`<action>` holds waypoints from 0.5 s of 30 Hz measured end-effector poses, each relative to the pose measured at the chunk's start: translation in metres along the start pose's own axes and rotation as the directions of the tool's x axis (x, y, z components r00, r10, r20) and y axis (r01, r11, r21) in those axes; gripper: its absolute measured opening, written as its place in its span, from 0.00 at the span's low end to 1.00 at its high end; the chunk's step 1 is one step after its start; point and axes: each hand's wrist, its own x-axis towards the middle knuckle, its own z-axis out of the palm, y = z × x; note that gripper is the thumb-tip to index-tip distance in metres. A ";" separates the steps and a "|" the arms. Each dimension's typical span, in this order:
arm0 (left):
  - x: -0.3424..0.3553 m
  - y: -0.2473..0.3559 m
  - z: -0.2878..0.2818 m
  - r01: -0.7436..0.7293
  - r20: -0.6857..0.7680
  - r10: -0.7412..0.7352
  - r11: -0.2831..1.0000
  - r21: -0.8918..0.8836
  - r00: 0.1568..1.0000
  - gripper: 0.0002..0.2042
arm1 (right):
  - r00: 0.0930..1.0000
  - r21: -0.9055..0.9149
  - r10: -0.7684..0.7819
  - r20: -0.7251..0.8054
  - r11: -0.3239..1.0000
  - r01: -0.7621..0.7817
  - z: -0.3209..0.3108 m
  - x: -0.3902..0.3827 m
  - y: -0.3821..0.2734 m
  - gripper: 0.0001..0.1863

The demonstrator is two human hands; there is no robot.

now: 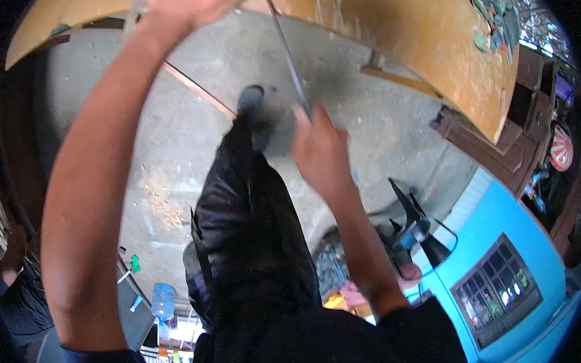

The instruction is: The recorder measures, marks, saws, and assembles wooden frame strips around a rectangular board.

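Observation:
A wide orange-brown wooden board [421,27] spans the top of the view. A thin grey metal rod [287,55] runs slantwise down across its edge. My left hand [190,4] is raised to the top edge, closed in a fist beside the rod's upper end; the grip itself is partly cut off. My right hand [318,150] is lower, its fingertips closed on the rod's lower end. Below the hands are my dark trouser leg [254,237] and a blurred dark shoe [254,107] on the concrete floor [169,155].
A thin wooden strip [198,90] lies on the floor. A blue water bottle [163,301] stands lower left. Dark wooden furniture [520,134] lines the right, below it a blue wall with a window [496,288]. A black stand-like object [416,230] is near my right forearm.

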 end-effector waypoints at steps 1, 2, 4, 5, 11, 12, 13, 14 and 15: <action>0.001 0.005 0.003 -0.010 -0.004 0.010 0.999 -0.047 1.000 0.09 | 0.999 -0.150 -0.021 0.040 0.988 0.027 0.000 0.018 -0.004 0.13; 0.003 -0.001 0.006 -0.016 -0.022 0.016 0.999 -0.028 1.000 0.09 | 0.998 -0.144 -0.047 0.041 0.988 0.052 0.005 0.053 -0.012 0.13; -0.007 0.011 0.012 -0.005 -0.008 0.004 1.000 -0.020 1.000 0.09 | 0.998 -0.167 -0.030 0.057 0.985 0.040 0.003 0.062 -0.018 0.13; -0.006 0.014 0.014 -0.004 -0.006 0.003 0.999 -0.036 1.000 0.09 | 0.997 -0.185 -0.076 0.013 0.980 0.077 0.005 0.056 -0.013 0.13; -0.002 0.000 0.007 0.010 -0.041 -0.011 1.000 -0.029 0.999 0.08 | 0.995 -0.094 0.032 0.098 0.995 -0.023 -0.005 -0.002 -0.006 0.13; -0.003 0.008 0.008 0.005 -0.039 -0.007 0.999 -0.039 0.999 0.08 | 0.995 -0.100 0.042 0.093 0.994 -0.033 -0.003 0.018 -0.008 0.13; -0.001 0.008 0.010 0.032 -0.015 -0.033 0.999 -0.022 0.999 0.08 | 0.999 -0.108 -0.027 0.044 0.994 0.031 0.006 0.049 -0.008 0.12; 0.001 0.010 0.014 0.061 0.019 -0.061 0.998 -0.024 0.998 0.08 | 0.997 -0.132 -0.077 0.000 0.988 0.076 0.008 0.062 -0.007 0.12; -0.002 0.006 0.012 -0.019 -0.066 0.020 1.000 0.010 0.998 0.09 | 0.994 -0.128 -0.109 -0.014 0.986 0.106 0.008 0.059 -0.009 0.12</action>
